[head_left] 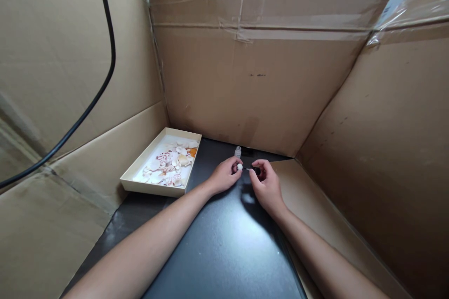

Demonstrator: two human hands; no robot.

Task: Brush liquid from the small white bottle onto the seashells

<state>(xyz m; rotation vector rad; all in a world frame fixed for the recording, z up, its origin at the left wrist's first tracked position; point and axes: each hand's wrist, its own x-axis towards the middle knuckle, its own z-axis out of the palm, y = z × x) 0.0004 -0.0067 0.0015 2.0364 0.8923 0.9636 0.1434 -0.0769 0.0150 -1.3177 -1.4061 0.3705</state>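
My left hand point(224, 175) pinches a small white shell point(240, 167) between thumb and fingers above the black tabletop point(224, 252). My right hand point(266, 184) is closed on a small black brush cap point(257, 171), its thin tip pointing at the shell. Just behind the hands a small clear bottle point(238, 152) stands upright on the table. A cream tray point(156, 187) holding several white, pink and orange shells point(171, 161) lies to the left of my left hand.
Cardboard walls point(259, 88) close in the table at the back, left and right. A black cable point(87, 107) hangs across the left wall. A cardboard flap point(308, 187) covers the table's right side.
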